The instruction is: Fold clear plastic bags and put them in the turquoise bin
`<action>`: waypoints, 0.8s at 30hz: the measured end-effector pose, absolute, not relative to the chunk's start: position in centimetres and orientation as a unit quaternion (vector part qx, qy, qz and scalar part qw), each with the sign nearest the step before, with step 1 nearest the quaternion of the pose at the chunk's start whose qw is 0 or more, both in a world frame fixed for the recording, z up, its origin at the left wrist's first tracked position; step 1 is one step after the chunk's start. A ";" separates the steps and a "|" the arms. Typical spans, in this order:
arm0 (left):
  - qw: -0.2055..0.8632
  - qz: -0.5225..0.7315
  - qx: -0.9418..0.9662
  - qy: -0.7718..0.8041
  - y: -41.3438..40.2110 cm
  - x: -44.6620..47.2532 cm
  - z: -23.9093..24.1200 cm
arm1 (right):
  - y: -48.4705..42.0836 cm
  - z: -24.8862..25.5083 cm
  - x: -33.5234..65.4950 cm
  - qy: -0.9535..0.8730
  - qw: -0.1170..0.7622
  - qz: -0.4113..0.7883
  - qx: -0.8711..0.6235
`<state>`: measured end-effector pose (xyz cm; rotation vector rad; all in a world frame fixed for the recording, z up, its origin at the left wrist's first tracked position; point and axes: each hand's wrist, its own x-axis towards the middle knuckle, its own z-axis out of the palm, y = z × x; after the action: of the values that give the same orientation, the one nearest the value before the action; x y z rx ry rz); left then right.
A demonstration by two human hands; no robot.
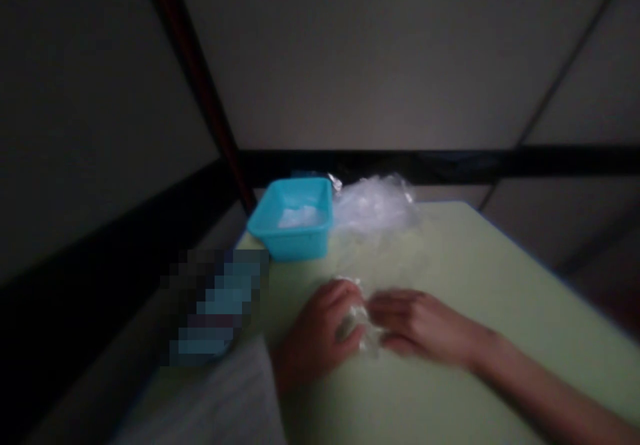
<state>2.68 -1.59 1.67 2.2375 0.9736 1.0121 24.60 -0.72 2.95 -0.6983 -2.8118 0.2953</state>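
A small, shiny piece of clear plastic point(367, 338) lies on the table between my hands, its exact shape blurred. My left hand point(320, 331) is curled round its left side, with thumb and fingers closing on it. From the right, my right hand point(417, 321) reaches to the other side of the plastic, palm down with fingers close together. Motion smears those fingertips, and I cannot tell whether they grip it.
Beyond my hands, a turquoise basket point(300, 241) with white pieces point(300, 217) inside stands at the table's back left. Beside it is a heap of clear plastic bags point(375, 205). A pixelated patch covers the left edge of the pale green table point(480, 258). Walls stand behind.
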 end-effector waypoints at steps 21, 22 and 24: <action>0.583 0.490 0.481 0.434 -0.3 3.1 1.6 | 0.8 3.4 25.2 -0.378 0.408 0.756 -0.345; 0.591 0.494 0.463 0.439 -0.3 3.1 1.7 | 0.6 3.7 25.3 -0.407 0.403 0.748 -0.335; 0.605 0.501 0.434 0.442 -0.4 3.1 1.9 | 0.4 4.0 25.6 -0.456 0.383 0.745 -0.301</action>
<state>3.06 -0.38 1.93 1.0035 1.0235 1.1589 25.59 0.36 4.04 -0.7673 -1.1641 1.8997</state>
